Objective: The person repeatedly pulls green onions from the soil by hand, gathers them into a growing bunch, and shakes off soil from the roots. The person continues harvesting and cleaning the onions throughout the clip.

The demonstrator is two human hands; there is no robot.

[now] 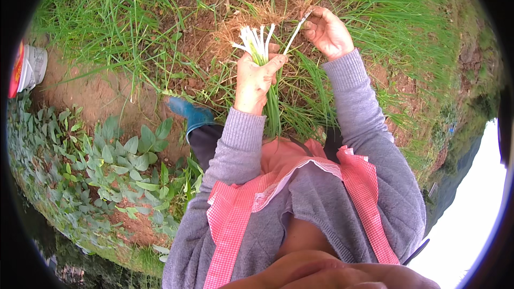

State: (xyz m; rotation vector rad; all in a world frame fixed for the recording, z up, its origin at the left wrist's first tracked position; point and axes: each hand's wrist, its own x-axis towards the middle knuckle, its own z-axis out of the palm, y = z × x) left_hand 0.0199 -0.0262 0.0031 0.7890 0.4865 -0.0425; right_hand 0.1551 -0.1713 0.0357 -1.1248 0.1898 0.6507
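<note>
My left hand is closed around a bunch of green onions. Their white stems and brown roots fan out above the fist, and the green leaves hang below it. To the right, my right hand pinches a single thin white stalk close to its root end. That stalk slants down to the thumb of my left hand, where its lower part is hidden. Soil marks the fingers of my right hand.
Grassy green onion plants grow on both sides of the brown soil. A white plastic bucket with a red part stands at far left. Below it spread broad-leaved plants. My blue boot rests beside the bed.
</note>
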